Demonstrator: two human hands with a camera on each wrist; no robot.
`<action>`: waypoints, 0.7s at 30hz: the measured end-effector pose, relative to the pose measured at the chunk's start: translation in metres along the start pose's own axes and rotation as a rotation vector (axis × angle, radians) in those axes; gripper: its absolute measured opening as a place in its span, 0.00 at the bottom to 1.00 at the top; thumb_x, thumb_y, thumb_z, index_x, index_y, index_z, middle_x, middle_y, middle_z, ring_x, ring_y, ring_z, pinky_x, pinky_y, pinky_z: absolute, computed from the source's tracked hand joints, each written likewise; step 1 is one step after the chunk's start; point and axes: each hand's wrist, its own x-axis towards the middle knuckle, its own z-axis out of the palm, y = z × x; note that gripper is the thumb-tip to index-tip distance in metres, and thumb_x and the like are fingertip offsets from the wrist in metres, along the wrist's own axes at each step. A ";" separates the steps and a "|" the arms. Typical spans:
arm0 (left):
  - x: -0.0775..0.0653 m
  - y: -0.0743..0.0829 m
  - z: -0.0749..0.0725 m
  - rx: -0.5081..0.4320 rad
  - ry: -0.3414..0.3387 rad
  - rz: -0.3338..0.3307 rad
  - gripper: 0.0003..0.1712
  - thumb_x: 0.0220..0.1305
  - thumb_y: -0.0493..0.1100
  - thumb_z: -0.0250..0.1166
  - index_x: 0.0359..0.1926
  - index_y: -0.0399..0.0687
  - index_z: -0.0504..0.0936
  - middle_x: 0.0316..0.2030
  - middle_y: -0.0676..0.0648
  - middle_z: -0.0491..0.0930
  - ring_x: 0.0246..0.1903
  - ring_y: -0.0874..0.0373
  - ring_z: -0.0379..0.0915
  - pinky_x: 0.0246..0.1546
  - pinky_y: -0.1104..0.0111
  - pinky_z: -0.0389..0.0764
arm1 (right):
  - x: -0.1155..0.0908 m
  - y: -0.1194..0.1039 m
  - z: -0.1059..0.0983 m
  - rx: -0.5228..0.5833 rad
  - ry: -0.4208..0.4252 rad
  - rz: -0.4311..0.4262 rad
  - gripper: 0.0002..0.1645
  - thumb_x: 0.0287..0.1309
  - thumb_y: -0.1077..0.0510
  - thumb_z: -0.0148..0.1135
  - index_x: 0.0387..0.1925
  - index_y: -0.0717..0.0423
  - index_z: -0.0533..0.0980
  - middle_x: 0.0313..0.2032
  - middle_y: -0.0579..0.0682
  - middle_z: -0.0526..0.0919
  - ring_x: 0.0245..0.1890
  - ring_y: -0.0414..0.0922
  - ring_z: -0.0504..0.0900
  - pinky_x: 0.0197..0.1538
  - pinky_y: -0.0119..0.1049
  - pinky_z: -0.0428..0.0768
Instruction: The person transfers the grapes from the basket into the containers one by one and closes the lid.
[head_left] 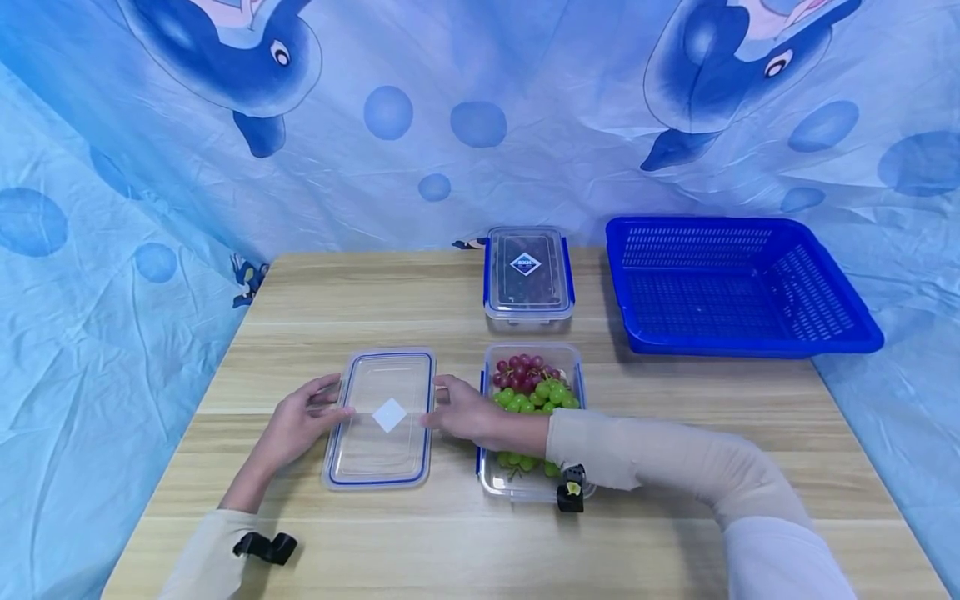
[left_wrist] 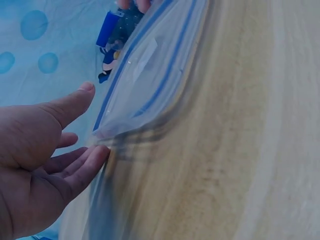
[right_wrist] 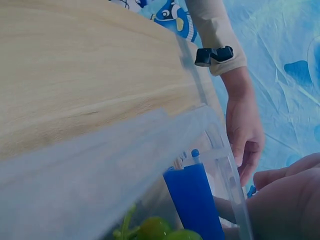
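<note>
A clear rectangular lid (head_left: 382,458) with a blue seal and a white diamond label lies between the two hands. At its left edge is my left hand (head_left: 298,425); in the left wrist view the thumb (left_wrist: 72,106) and fingers are spread beside the lid's near corner. My right hand (head_left: 468,410) reaches across a clear food container (head_left: 495,485), fingertips at the lid's right edge. That uncovered container holds red grapes (head_left: 521,371) and green grapes (head_left: 551,392). The right forearm covers part of them. A blue side clip (right_wrist: 194,200) shows in the right wrist view.
Behind the grapes stands a covered container (head_left: 528,292) with a blue diamond label. A blue plastic basket (head_left: 720,343) sits at the back right, overhanging the table's right edge. A blue dolphin-print cloth (head_left: 450,200) hangs behind the wooden table (head_left: 375,300).
</note>
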 end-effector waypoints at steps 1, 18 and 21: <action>0.000 0.000 -0.001 0.004 -0.001 -0.006 0.44 0.67 0.53 0.71 0.73 0.35 0.65 0.62 0.29 0.76 0.56 0.36 0.79 0.54 0.50 0.85 | 0.000 0.000 0.001 0.029 -0.018 0.014 0.46 0.61 0.71 0.65 0.77 0.64 0.55 0.73 0.68 0.61 0.66 0.64 0.73 0.63 0.53 0.81; -0.006 0.019 -0.009 -0.178 -0.003 -0.034 0.38 0.68 0.40 0.70 0.73 0.30 0.65 0.67 0.30 0.71 0.55 0.54 0.80 0.48 0.81 0.82 | 0.008 -0.004 0.001 0.119 0.091 0.043 0.42 0.61 0.74 0.63 0.74 0.69 0.58 0.67 0.66 0.70 0.53 0.57 0.83 0.55 0.44 0.87; -0.006 0.030 -0.012 -0.237 0.011 -0.073 0.40 0.68 0.42 0.70 0.73 0.31 0.65 0.68 0.31 0.70 0.51 0.70 0.79 0.49 0.81 0.81 | 0.008 -0.008 -0.004 0.124 0.111 0.011 0.40 0.60 0.74 0.63 0.72 0.70 0.61 0.63 0.64 0.74 0.48 0.53 0.84 0.53 0.43 0.88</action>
